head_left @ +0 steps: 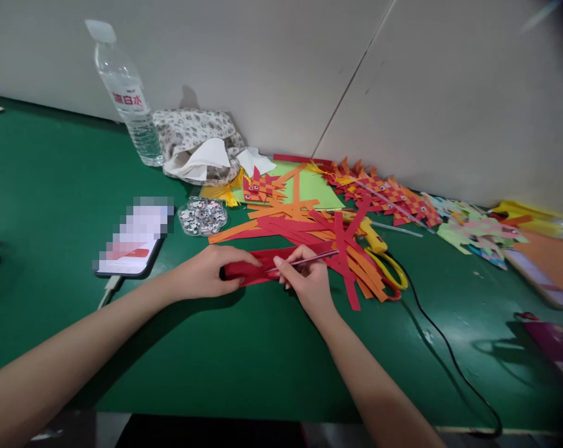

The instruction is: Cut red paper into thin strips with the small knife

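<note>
A folded piece of red paper (248,269) lies on the green table (244,361) in front of me. My left hand (206,274) presses down on its left end, fingers curled over it. My right hand (307,280) pinches a thin pen or stick (309,259) and points its tip at the red paper. Just behind is a heap of red and orange paper strips (318,233).
Yellow-handled scissors (384,255) lie right of the strips, a black cable (444,354) trailing past. A phone (134,246), a dish of googly eyes (201,216), a water bottle (125,93), a cloth pouch (195,143) and woven paper fish (384,193) stand along the wall.
</note>
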{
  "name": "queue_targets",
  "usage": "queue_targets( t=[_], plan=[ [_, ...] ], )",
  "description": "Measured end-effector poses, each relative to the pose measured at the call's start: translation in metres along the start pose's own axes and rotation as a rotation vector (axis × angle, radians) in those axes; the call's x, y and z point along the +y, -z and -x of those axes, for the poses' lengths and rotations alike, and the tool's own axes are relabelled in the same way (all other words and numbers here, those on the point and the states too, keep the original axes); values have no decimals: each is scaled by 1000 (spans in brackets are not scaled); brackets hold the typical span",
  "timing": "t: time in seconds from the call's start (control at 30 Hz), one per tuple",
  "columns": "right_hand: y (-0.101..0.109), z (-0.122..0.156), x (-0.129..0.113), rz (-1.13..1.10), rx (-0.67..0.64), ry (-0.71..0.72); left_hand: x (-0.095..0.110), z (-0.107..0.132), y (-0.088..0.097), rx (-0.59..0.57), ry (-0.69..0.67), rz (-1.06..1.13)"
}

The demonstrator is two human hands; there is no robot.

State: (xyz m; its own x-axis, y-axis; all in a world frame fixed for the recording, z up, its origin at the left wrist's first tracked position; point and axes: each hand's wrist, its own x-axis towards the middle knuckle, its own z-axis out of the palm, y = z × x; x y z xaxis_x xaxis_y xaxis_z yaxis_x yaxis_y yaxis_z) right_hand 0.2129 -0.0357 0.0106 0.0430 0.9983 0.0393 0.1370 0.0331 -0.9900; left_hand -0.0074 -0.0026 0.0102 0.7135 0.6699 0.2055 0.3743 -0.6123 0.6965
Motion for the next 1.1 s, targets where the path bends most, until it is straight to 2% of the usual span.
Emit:
queue_targets(
  t=[0.13,0.33,0.57,0.87,1.0,1.1],
  plan=[
    [-2,1,-3,52,15,17,2,-1,2,-14,-4,-15],
    [-9,5,-10,121,-46,40,0,-3,1,-6,-7,-28],
    [-8,3,-6,116,-57,50,-3,-3,2,-19,-6,-11],
    [15,-6,1,64,39,48,0,-4,4,-31,7,-5],
    [28,-10,2,40,125,45,-1,-3,3,-27,8,-21],
    [29,-10,2,6,161,63,-3,-3,3,-27,9,-24]
  ],
)
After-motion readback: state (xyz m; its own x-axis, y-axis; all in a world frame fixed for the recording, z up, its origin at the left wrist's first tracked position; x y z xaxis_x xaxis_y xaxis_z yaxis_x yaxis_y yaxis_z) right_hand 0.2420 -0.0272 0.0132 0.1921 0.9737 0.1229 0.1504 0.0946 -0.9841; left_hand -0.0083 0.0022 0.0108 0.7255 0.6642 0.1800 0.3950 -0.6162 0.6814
